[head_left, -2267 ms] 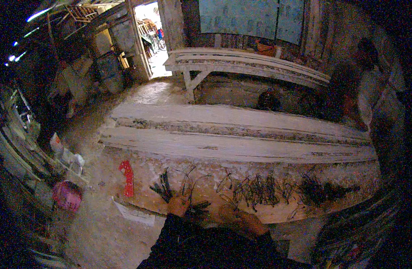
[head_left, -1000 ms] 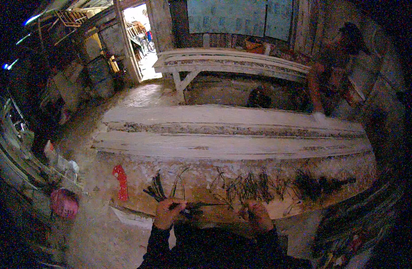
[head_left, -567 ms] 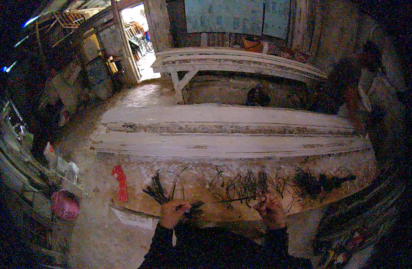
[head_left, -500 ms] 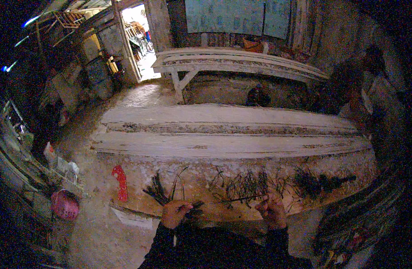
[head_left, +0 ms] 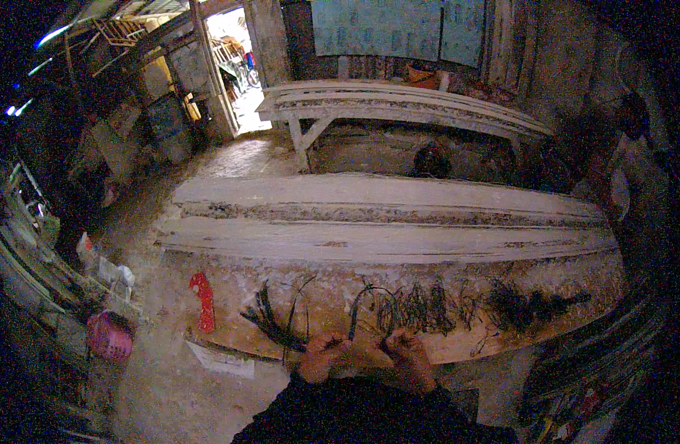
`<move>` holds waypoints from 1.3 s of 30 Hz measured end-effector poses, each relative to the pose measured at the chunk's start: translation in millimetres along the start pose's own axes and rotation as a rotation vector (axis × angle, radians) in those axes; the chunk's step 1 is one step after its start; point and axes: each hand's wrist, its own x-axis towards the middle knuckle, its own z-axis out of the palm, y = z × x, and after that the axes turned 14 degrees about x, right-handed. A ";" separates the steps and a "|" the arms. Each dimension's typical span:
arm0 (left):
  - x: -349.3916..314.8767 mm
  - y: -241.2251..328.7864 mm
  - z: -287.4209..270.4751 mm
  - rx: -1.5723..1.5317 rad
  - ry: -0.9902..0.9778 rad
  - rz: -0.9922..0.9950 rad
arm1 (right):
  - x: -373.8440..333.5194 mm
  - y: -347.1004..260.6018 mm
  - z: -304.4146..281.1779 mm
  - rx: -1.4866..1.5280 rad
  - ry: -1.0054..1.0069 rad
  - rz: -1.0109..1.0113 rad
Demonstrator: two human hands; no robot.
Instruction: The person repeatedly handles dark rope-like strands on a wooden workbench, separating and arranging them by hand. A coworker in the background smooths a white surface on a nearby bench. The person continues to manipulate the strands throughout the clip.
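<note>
Both my hands are close together at the near edge of the wooden bench [head_left: 236,325]. A thin dark strand [head_left: 369,287] rises in a loop between them, its ends running down to my fingers. My left hand [head_left: 322,360] is closed on one side of the strand, beside a fanned bundle of dark strips [head_left: 266,317]. My right hand [head_left: 411,361] is closed on the other side. Behind it lie several tangled dark strands [head_left: 428,307]; farther right is a bushy dark clump [head_left: 521,307]. In this dim light I cannot make out what the strands are made of.
A red strip-like thing [head_left: 203,302] lies at the bench's left end. Long pale planks [head_left: 369,240] run across behind the strands. Another plank bench [head_left: 384,100] stands farther back. On the floor at left sits a pink basket [head_left: 109,337]. A bright doorway [head_left: 240,74] opens at the back.
My right hand has moved left, toward my left hand, which shifted slightly right. The strand that was stretched straight between them now bows up in a loop.
</note>
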 end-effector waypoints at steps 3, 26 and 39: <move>-1.6 4.7 5.8 -0.099 -0.032 -0.021 | 0.1 2.7 5.4 -0.266 0.027 0.023; -5.5 17.9 -3.6 0.150 -0.135 0.181 | 5.6 12.7 8.3 -0.695 0.015 -0.182; -10.5 17.7 -7.2 0.317 -0.103 0.171 | 5.9 13.0 7.8 -0.758 -0.048 -0.098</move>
